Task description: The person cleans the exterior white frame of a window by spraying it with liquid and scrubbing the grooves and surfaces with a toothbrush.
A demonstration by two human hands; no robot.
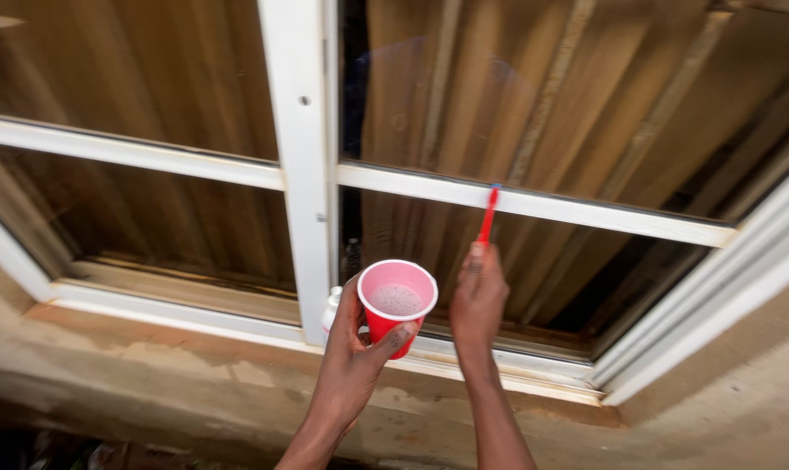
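Left hand (353,348) wrapped around red cup (396,305), right hand (477,300) raised, pinching red toothbrush (488,213) against window bar (534,204)

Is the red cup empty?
No, the red cup in the left hand has foamy liquid inside, while the right hand holds a red brush against the window bar.

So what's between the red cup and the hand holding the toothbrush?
Nothing: in the head view only a narrow gap showing the window frame separates the red cup from the right hand.
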